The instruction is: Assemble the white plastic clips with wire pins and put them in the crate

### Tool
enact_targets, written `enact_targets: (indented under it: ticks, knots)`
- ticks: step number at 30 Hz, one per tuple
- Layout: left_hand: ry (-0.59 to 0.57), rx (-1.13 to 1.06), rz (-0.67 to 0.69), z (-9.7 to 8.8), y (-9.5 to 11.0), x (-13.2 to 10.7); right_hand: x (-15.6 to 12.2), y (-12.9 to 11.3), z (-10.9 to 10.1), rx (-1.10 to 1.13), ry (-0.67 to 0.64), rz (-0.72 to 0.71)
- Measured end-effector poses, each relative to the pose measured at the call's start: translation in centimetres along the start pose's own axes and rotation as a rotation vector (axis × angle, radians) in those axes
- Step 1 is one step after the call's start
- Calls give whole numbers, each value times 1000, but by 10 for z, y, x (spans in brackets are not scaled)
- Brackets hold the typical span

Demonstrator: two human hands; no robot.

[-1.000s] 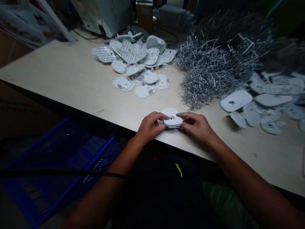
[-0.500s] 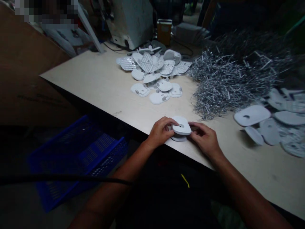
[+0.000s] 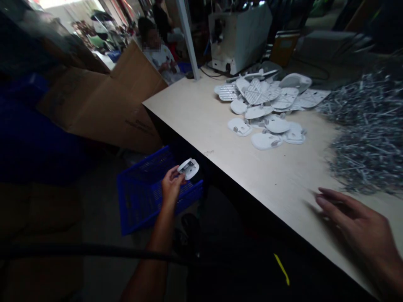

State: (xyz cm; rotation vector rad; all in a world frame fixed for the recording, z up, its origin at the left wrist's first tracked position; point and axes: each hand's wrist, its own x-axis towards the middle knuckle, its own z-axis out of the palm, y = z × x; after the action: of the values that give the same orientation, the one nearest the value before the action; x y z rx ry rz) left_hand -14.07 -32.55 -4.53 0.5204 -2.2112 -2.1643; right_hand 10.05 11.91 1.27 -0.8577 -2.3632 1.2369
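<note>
My left hand (image 3: pixel 171 185) is stretched out to the left of the table, over a blue plastic crate (image 3: pixel 141 197) on the floor. Its fingertips pinch a small white plastic piece (image 3: pixel 188 168), which hangs above the crate's right rim. My right hand (image 3: pixel 355 222) hovers over the pale wooden table (image 3: pixel 220 138) near its front edge, fingers spread and holding nothing. It is just below a heap of grey metal wire clips (image 3: pixel 368 126).
A pile of white plastic parts (image 3: pixel 267 109) lies at the table's middle back. Behind it stands a white machine (image 3: pixel 239 35). Brown cardboard boxes (image 3: pixel 103 100) sit left of the table. Another person (image 3: pixel 157 50) sits in the background. A black cable (image 3: pixel 94 251) crosses the foreground.
Both hands held the white piece at the table edge before. Now my left hand has carried it left and down over the blue crate, and my right hand has let go. The view swung left.
</note>
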Motion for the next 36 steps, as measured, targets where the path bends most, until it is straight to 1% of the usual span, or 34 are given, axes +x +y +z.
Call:
enact_targets:
  ticks: [1, 3, 4, 6, 8, 11, 13, 14, 16, 19, 22, 26, 30, 33, 36]
  knots:
    - [47, 0, -35, -8, -16, 13, 2, -4, 2, -31, 0, -18]
    - [92, -16, -115, -19, -48, 31, 8, -14, 9, -105, -18, -109]
    - [101, -22, -153, -23, -64, 35, 12, -19, 14, -142, -42, -182]
    - [109, -20, -228, -28, -93, 36, 20, -31, 27, -200, -101, -348]
    - [99, 0, -304, -32, -117, 29, 31, -44, 43, -227, -156, -483]
    - [53, 41, -427, -35, -147, 11, 48, -64, 74, -210, -240, -597]
    - [13, 66, -501, -37, -163, -5, 58, -74, 95, -188, -283, -626]
    - [-7, 79, -534, -38, -170, -13, 62, -77, 105, -180, -281, -627]
    - [-46, 106, -591, -42, -181, -29, 68, -81, 118, -178, -237, -603]
    - [-86, 144, -633, -52, -187, -48, 70, -81, 124, -172, -196, -577]
    - [-90, 177, -620, -64, -181, -55, 68, -78, 119, -156, -218, -586]
    - [-110, 208, -590, -76, -158, -45, 67, -75, 118, -142, -223, -563]
    - [-122, 221, -553, -77, -139, -32, 68, -74, 119, -134, -227, -544]
    - [-126, 223, -543, -75, -134, -29, 68, -74, 118, -157, -219, -567]
    - [-125, 215, -554, -75, -135, -34, 67, -74, 118, -203, -202, -609]
